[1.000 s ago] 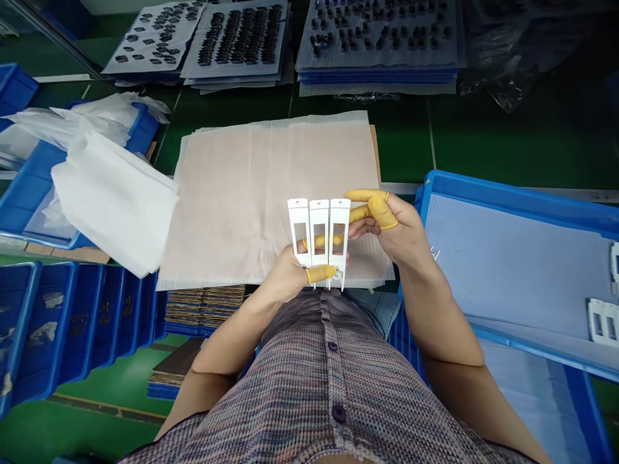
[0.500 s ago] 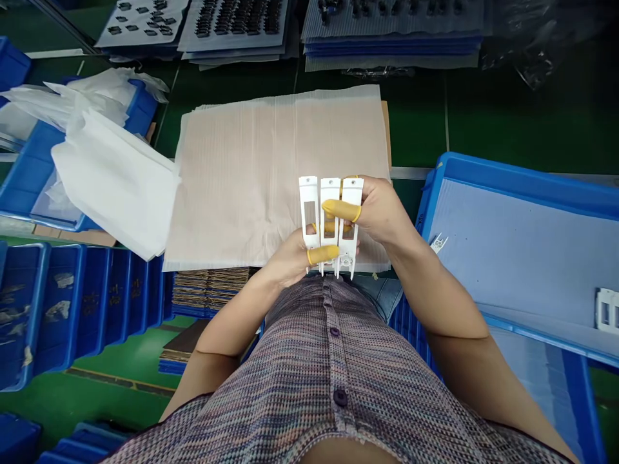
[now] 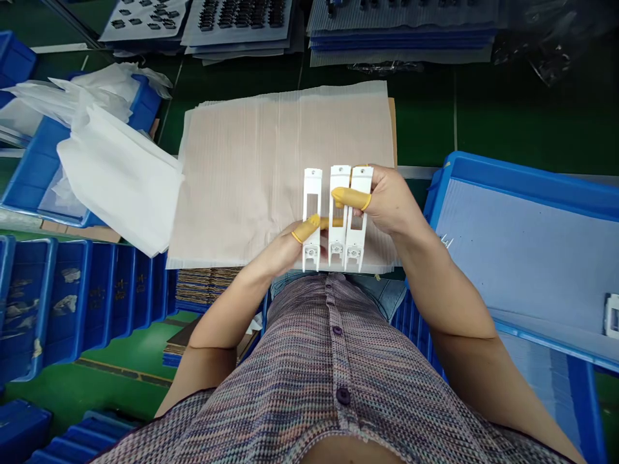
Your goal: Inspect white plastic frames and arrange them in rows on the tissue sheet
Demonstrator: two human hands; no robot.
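One big blue tray (image 3: pixel 483 169) is sitting at the person's right, its pale liner mostly bare. Straight ahead a stack of pale sheets (image 3: pixel 261 154) is lying flat on the green bench, and loose white sheets (image 3: pixel 116 177) are spilling over it from the left. In front of the stack's near edge, both hands are holding three white plastic strips (image 3: pixel 338 216) side by side in the air. Each strip's long axis is running away from the body, with the windowed end pointing toward the far side of the bench and the notched foot pointing back at the person. The right hand (image 3: pixel 394 206) is pinching the middle and right strips together, its thumb pressing across their faces. The left hand (image 3: pixel 283 251) is closing on the leftmost strip, which is standing slightly apart from the other two. Yellow finger cots (image 3: pixel 351 198) are covering the thumbs.
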